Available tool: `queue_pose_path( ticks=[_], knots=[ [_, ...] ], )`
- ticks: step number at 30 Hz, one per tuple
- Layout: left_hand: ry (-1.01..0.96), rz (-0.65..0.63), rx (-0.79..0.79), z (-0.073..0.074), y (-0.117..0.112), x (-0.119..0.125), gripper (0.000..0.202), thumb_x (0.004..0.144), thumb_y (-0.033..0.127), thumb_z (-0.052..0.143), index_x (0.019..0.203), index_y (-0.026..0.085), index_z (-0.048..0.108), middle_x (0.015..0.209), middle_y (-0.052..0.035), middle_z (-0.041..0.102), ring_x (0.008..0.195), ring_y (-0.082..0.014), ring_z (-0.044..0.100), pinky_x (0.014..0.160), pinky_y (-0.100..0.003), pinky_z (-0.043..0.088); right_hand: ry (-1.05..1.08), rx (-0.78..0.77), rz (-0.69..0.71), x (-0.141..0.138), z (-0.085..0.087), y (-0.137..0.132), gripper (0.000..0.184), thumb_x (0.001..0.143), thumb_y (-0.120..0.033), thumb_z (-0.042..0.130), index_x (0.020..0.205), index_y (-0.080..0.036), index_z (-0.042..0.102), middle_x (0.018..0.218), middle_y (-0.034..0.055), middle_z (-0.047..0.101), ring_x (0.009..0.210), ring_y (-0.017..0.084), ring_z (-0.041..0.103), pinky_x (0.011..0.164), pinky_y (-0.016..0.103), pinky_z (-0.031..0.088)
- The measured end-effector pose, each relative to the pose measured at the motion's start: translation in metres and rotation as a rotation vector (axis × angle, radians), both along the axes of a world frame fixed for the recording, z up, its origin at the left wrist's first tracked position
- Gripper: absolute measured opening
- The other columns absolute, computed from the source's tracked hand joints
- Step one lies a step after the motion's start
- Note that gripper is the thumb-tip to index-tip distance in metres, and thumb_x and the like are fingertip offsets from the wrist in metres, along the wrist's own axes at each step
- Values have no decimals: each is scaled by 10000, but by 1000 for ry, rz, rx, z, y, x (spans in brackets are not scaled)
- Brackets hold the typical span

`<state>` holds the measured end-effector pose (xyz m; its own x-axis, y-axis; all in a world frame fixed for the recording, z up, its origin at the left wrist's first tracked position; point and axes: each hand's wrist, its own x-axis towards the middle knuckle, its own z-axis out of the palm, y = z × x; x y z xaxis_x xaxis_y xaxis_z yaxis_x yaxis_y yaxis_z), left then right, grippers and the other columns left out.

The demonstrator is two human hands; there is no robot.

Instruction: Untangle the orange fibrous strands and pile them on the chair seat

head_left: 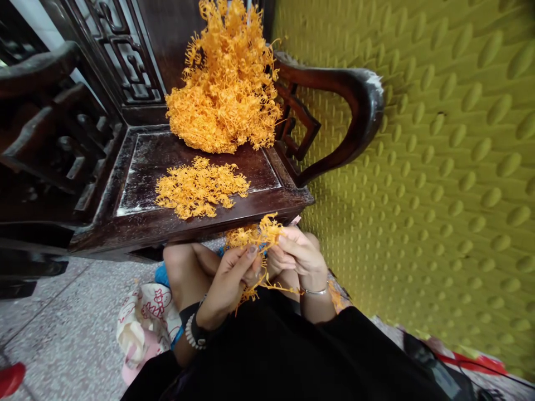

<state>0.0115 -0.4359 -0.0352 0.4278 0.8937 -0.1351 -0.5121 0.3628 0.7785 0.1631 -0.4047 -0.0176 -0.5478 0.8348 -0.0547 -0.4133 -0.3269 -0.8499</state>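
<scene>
My left hand and my right hand are both closed on a tangled bunch of orange plastic sprigs, held over my lap just below the front edge of a dark wooden chair seat. Thin orange strands hang down between my wrists. On the seat lies a flat small pile of loose orange pieces. Behind it, against the chair back, rises a tall heap of the same orange sprigs.
A curved wooden armrest sticks out on the right. A yellow-green padded wall fills the right side. A printed cloth bag lies on the speckled floor by my knee. A red object sits at the bottom left.
</scene>
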Motion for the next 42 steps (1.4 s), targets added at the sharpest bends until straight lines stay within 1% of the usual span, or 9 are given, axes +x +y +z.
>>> queue_pose_path(
  ticks=[3, 6, 10, 12, 18, 23, 31, 38, 42],
  knots=[
    [-11, -15, -7, -2, -2, 4, 479, 816, 542, 617, 566, 165, 460, 450, 90, 209, 417, -43, 154, 428, -215, 151, 23, -63, 37, -1, -1, 0, 450, 808, -451, 648, 526, -156, 460, 352, -138, 232, 281, -10, 137, 295, 116, 145],
    [-1, -27, -8, -5, -7, 0, 501, 807, 559, 617, 549, 169, 437, 447, 90, 204, 409, -42, 151, 423, -212, 148, -35, 18, -178, 19, 8, 2, 493, 822, -420, 613, 464, -131, 435, 315, -136, 247, 261, -34, 127, 322, 100, 131],
    [1, 203, -7, -7, -12, -16, 480, 821, 522, 622, 556, 175, 422, 454, 96, 175, 406, -45, 136, 412, -204, 147, -88, 236, -958, 75, 33, 5, 635, 903, -471, 242, 366, -133, 259, 283, -96, 205, 268, -57, 72, 374, 155, 45],
    [25, 273, -2, -5, -10, -20, 458, 836, 498, 616, 567, 172, 440, 453, 91, 204, 411, -48, 148, 416, -204, 157, -168, 240, -1279, 90, 39, 6, 562, 923, -427, 264, 430, -175, 363, 305, -104, 204, 264, -20, 105, 353, 175, 79],
    [118, 223, 84, 1, 0, -7, 429, 853, 497, 594, 597, 166, 499, 456, 75, 287, 421, -58, 203, 431, -221, 175, -216, 258, -526, 27, 14, 9, 229, 797, -363, 605, 922, -185, 679, 730, 18, 632, 499, 98, 534, 424, 236, 399],
    [265, 251, 137, -8, 2, -8, 418, 880, 509, 546, 637, 169, 542, 467, 71, 299, 431, -70, 220, 448, -238, 185, -226, 404, -433, -8, 0, 4, 263, 862, -413, 528, 822, -178, 640, 720, -15, 441, 559, 84, 384, 511, 237, 329],
    [386, 216, 236, -13, 1, -7, 416, 895, 501, 519, 654, 171, 597, 484, 52, 365, 458, -86, 289, 476, -241, 247, -790, 671, -372, -11, 14, 2, 366, 938, -365, 457, 625, -186, 389, 614, -41, 361, 589, 93, 334, 574, 241, 275],
    [334, 161, 189, -15, 0, -11, 441, 885, 518, 527, 634, 158, 576, 466, 64, 324, 444, -72, 257, 452, -228, 213, -624, 732, 24, 27, 27, 11, 257, 932, -320, 485, 751, -149, 547, 662, -25, 481, 604, 80, 407, 577, 210, 360],
    [305, 102, 173, -16, -1, -9, 455, 865, 545, 539, 625, 160, 565, 468, 63, 330, 443, -69, 259, 449, -222, 223, -686, 877, -20, 24, 21, 8, 325, 962, -297, 413, 697, -144, 522, 578, -39, 470, 503, 58, 415, 474, 184, 358]
  ],
)
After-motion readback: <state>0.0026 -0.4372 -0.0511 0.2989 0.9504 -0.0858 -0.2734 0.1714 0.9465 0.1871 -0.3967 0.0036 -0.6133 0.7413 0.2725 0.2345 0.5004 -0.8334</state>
